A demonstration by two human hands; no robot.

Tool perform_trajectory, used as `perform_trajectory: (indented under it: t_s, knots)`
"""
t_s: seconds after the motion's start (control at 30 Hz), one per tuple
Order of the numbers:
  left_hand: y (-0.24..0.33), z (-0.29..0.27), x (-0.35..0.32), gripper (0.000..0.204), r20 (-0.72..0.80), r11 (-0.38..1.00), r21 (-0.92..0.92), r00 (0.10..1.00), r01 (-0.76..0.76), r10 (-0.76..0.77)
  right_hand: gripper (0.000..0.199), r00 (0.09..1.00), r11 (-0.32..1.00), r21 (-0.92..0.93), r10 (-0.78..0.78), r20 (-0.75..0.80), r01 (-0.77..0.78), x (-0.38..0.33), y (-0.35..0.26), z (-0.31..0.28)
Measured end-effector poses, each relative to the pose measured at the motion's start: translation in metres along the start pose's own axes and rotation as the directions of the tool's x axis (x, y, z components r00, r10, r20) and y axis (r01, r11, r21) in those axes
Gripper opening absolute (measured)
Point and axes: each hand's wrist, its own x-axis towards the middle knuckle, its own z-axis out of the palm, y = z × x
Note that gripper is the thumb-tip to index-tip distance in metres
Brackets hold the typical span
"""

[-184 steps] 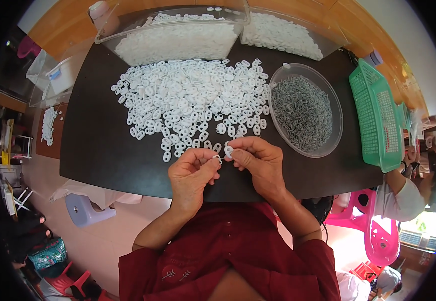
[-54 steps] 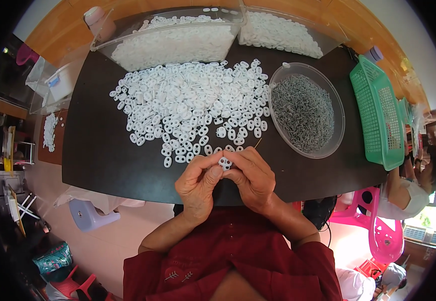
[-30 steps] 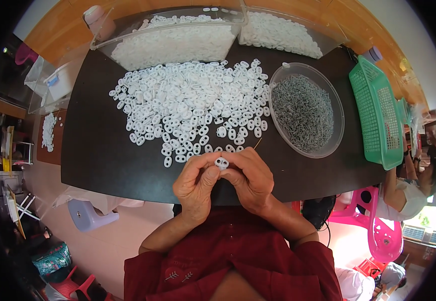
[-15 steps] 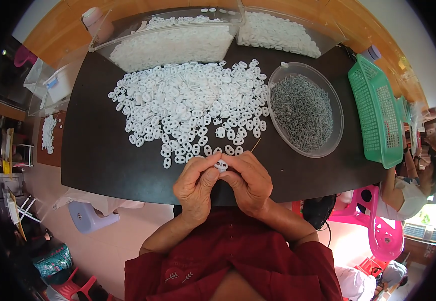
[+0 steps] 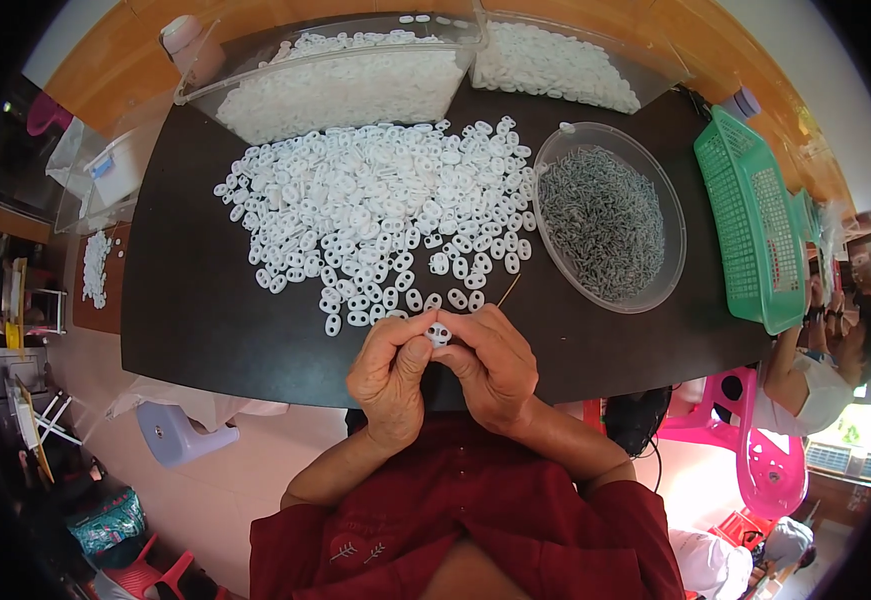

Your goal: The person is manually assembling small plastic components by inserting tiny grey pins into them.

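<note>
Between my fingertips sits a small white two-hole plastic piece (image 5: 438, 335), just above the table's near edge. My left hand (image 5: 391, 375) pinches it from the left with thumb and forefinger. From the other side my right hand (image 5: 495, 370) grips it the same way. A thin yellowish stick (image 5: 509, 290) rises behind the right knuckles; whether that hand holds it is hidden. Right beyond my fingers spreads a large heap of similar white oval pieces (image 5: 355, 200), a few lying loose at its near side.
A round clear tub (image 5: 677, 245) of small grey metal parts stands right of the heap. Farther right is a green basket (image 5: 755, 220). Two clear bins (image 5: 330, 60) (image 5: 555, 65) of white pieces line the back of the dark table (image 5: 215, 330). Another person (image 5: 805, 390) is at the right.
Both hands have shifted very slightly left with the white piece, which seems turned a little between the fingertips. The heap, tub and basket stay as they were.
</note>
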Motion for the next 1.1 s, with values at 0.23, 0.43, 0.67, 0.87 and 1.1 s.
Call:
perform_trajectory:
  t_s: [0.23,0.43,0.67,0.87,1.1]
  knots:
    - [0.0028,0.0006,-0.0008,0.024,-0.008,0.998,0.033,0.999,-0.05,0.05,0.031,1.0,0.999,0.025,-0.026,0.002,0.026,0.0001,-0.0003,-0.0007]
    - [0.0033,-0.0008,-0.0009,0.024,0.002,0.996,0.037,0.997,-0.079,0.079,0.032,0.999,0.999,0.02,-0.031,0.007,0.031,0.0009,-0.0018,0.0]
    - [0.0013,0.003,0.0016,0.018,-0.035,0.989,0.059,0.989,-0.138,0.14,0.032,0.998,0.998,-0.004,-0.059,0.014,0.059,-0.0004,-0.0001,0.0003]
    - [0.0021,0.0032,0.0024,0.018,-0.049,0.99,0.067,0.991,-0.121,0.124,0.033,0.998,0.999,0.003,-0.051,0.024,0.051,0.0012,-0.0018,0.0002]
    - [0.0027,0.0013,0.0019,0.018,-0.039,0.989,0.09,0.992,-0.115,0.119,0.033,0.999,0.999,0.012,-0.034,0.043,0.033,0.0014,-0.0017,0.0002]
